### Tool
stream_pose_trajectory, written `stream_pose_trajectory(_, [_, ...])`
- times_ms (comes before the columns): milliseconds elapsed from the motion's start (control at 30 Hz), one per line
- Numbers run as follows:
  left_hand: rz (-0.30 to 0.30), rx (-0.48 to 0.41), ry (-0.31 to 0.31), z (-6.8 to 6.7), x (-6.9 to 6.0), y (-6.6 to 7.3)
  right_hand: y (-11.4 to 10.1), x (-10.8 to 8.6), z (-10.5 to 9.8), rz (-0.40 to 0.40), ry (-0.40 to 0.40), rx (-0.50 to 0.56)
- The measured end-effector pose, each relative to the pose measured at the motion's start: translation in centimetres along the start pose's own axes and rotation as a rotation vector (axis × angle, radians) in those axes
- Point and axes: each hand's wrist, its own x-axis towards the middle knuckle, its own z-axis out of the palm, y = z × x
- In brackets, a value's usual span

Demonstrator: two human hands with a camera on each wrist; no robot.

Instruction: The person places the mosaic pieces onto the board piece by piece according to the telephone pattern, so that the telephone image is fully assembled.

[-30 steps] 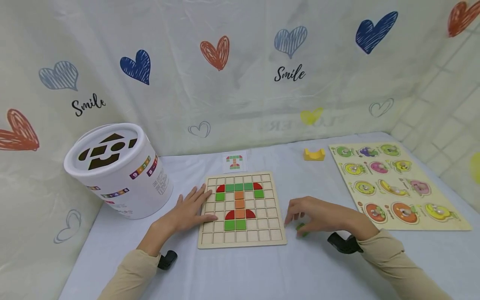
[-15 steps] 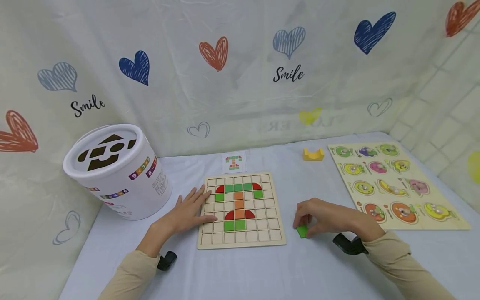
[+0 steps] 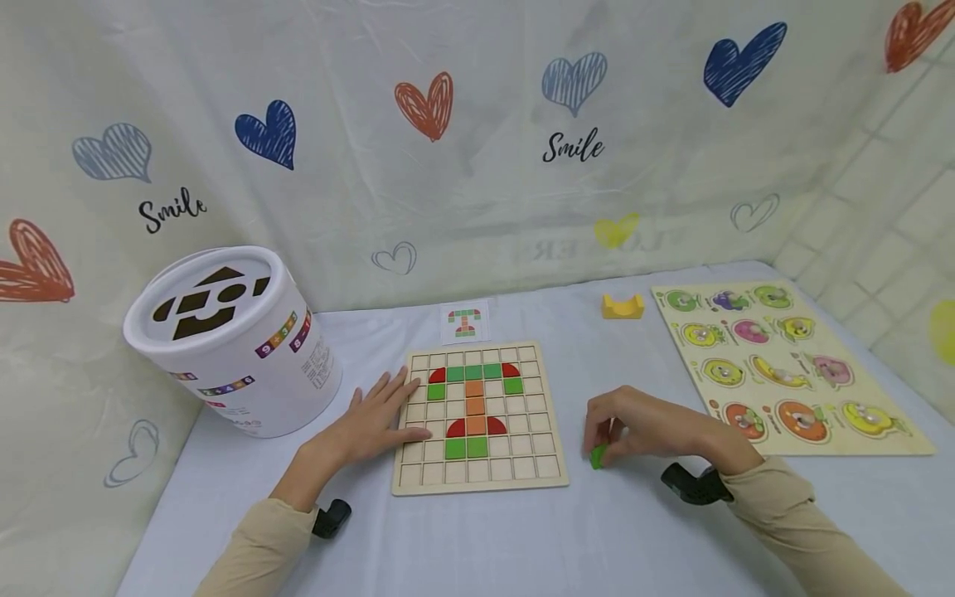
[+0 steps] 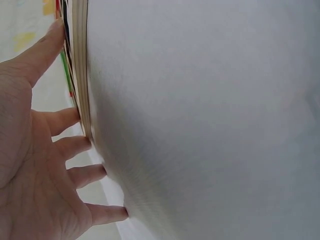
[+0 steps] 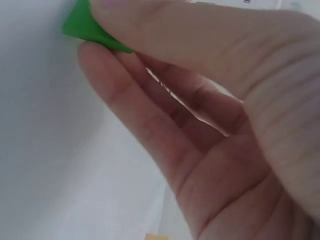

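My left hand [image 3: 373,423] rests with spread fingers on the left edge of a wooden grid board [image 3: 522,448]; in the left wrist view its fingertips touch the board's side [image 4: 80,60] and the cloth. Red, green and orange tiles [image 3: 475,406] sit in the grid in a mushroom-like pattern. Right of the board, my right hand [image 3: 634,424] pinches a green tile [image 3: 598,456] between thumb and fingers, close to the table. The right wrist view shows that green tile [image 5: 87,25] tilted under the thumb, its far part out of frame.
A small pattern card [image 3: 465,322] lies behind the board. The white bucket [image 3: 246,356] with a shape-slot lid stands at the left. A yellow notched block [image 3: 622,307] is at the back, and a fruit puzzle board [image 3: 791,373] lies at the right.
My right hand has shifted slightly right, away from the board. The green tile, lying flat half a second ago, is now tipped up in its fingers. The left hand has stayed put.
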Motion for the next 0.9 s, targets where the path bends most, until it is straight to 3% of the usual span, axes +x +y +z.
stream_pose_trajectory(300, [-0.012,-0.001,-0.007,0.1,0.1,-0.1,-0.4,3.2,1.1,-0.095,0.08,0.045])
stream_pose_trajectory(600, [-0.01,-0.008,0.001,0.2,0.1,-0.2,-1.3,7.0,2.9,-0.097,0.129,0.073])
stream_pose_trajectory(900, [-0.011,-0.004,0.001,0.2,0.2,-0.2,-1.7,9.0,4.7,-0.069,0.202,0.091])
